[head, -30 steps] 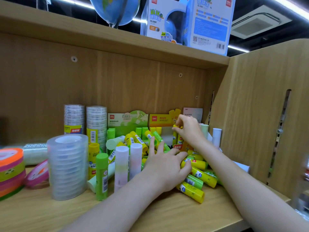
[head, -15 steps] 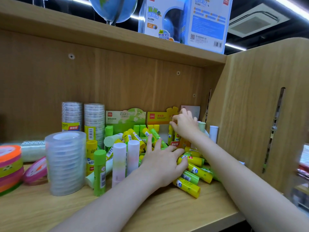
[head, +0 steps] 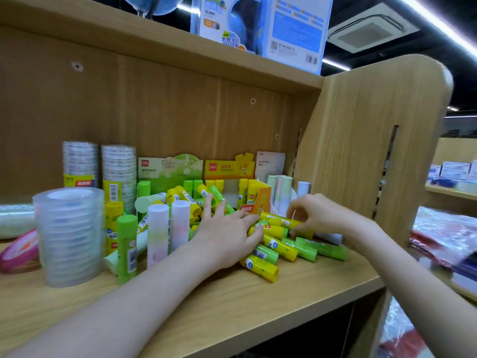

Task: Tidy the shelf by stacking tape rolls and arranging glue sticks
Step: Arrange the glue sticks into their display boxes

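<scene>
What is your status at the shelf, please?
Left hand flat on the glue stick pile. Right hand pinching a yellow glue stick. Clear tape stack standing left, untouched.

This is a stationery shop. A wooden display shelf (head: 258, 301) carries many of the same goods: glue sticks (head: 260, 264) with barcodes standing in printed retail display boxes (head: 227, 167), and wrapped stacks of tape rolls (head: 69, 236) with labels. Boxed globes (head: 258, 27) stand on the shelf above, more stocked shelves (head: 454, 184) show at the right, and strip lights (head: 438, 27) run along a dark ceiling.
</scene>
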A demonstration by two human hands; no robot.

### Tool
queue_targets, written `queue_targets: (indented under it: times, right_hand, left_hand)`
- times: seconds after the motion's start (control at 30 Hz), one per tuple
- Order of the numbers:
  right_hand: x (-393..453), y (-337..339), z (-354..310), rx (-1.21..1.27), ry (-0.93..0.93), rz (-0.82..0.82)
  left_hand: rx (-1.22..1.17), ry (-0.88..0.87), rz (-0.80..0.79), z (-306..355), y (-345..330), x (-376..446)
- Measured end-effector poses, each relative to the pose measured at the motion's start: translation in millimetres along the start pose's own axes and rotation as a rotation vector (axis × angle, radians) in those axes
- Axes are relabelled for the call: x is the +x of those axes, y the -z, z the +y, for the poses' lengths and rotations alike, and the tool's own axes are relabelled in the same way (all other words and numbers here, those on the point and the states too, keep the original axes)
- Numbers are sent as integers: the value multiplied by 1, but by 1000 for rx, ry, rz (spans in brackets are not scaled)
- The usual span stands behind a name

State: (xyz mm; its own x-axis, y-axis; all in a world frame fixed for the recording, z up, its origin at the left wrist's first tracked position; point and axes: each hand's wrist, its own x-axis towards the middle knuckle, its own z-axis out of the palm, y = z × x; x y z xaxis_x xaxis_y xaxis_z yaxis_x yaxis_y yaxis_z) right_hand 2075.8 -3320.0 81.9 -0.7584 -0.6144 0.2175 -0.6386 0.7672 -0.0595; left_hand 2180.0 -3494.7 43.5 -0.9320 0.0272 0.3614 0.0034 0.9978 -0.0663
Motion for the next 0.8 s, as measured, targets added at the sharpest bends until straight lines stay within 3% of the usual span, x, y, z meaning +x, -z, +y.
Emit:
queue_targets:
  times: [0.17,0.23,0.4,0.5,0.6,0.8]
  right_hand:
    - [9,12,7,240,46,320]
    - [18,19,1,327,79,325]
    - [47,18,-28,1024,83,398]
    - [75,13,-48,719,145,502]
    - [97,1,-63,330,227,461]
    - [112,-18,-69,122,205,402]
  left_hand:
    - [-5,-3,6,0,-1,0]
    - [-6,-3,7,0,0,0]
    - [-5,-1,14,1,-1,0]
    - [-5,-1,20,1,-1,0]
    - [-2,-6,23,-1,-2,0]
    - [5,-11,28,-1,-3,0]
